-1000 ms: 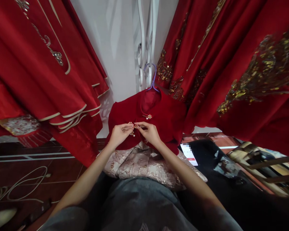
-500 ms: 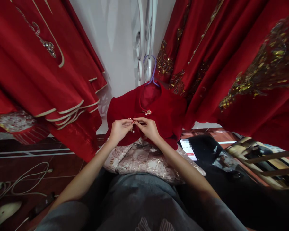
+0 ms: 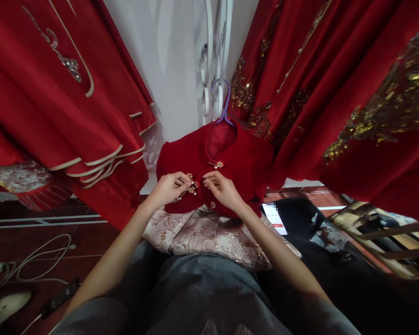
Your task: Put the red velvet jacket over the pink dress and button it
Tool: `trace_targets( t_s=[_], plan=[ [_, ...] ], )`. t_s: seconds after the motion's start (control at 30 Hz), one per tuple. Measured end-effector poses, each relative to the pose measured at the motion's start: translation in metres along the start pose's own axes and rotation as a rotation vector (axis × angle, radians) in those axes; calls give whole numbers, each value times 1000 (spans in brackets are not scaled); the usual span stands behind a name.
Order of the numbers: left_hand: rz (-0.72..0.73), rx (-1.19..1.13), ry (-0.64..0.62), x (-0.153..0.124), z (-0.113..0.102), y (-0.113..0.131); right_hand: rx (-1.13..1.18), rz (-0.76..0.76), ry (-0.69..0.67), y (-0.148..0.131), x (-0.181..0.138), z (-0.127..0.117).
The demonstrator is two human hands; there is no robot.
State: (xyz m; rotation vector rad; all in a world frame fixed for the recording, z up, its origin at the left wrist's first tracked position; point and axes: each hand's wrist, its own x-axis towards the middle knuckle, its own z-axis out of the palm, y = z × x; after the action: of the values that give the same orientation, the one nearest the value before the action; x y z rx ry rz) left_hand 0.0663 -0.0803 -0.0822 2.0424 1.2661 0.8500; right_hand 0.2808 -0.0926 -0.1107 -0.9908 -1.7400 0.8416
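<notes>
A red velvety jacket [image 3: 183, 160] hangs on a purple hanger [image 3: 226, 109], its collar turned up toward me. Gold and pearl clasps [image 3: 193, 187] dot its front, with another at the collar [image 3: 218, 164]. My left hand [image 3: 171, 187] is closed in a pinch on the jacket's front edge beside the clasps. Just to the right, over the other front panel, my right hand [image 3: 222, 188] has its thumb and fingers drawn together. What lies between its fingertips is too small to make out. A gap separates the two hands.
A pale pink brocade cloth [image 3: 209, 232] lies across the lap. Red garments [image 3: 101, 93] hang at left, others with gold sequins [image 3: 380, 102] at right. A phone [image 3: 275, 219] rests on a black surface [image 3: 296, 216]. White cables [image 3: 42, 260] trail on the floor.
My hands, together at a front clasp before, have moved apart, the left slightly left and the right to the right. Clasps between them now show more fully.
</notes>
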Motion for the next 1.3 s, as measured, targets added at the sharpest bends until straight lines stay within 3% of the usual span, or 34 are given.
trace_targets(
  t_s=[0.1, 0.17, 0.37, 0.47, 0.63, 0.83, 1.0, 1.17, 1.3],
  plan=[
    [30, 58, -222, -12, -4, 1, -135, 20, -189, -6, -11, -21],
    [59, 92, -247, -20, 0, 0, -248, 28, -271, -10, -14, -31],
    [97, 395, -59, -30, 29, -2, -702, 203, -412, -5, -19, -23],
    [148, 527, 32, -30, 35, -1, -779, 195, -424, 0, -22, -9],
    [221, 552, 72, -28, 31, 1, -713, 183, -484, 6, -17, -11],
    [207, 400, 91, -27, 31, -1, -257, 178, -588, 6, -11, -47],
    [225, 575, 62, -29, 35, -4, -66, 165, -590, -3, -12, -68],
    [239, 661, 38, -29, 34, -5, 25, 84, -560, -8, -10, -67],
    [191, 481, 75, -27, 33, -3, 9, 123, -633, -3, -9, -55]
  ],
)
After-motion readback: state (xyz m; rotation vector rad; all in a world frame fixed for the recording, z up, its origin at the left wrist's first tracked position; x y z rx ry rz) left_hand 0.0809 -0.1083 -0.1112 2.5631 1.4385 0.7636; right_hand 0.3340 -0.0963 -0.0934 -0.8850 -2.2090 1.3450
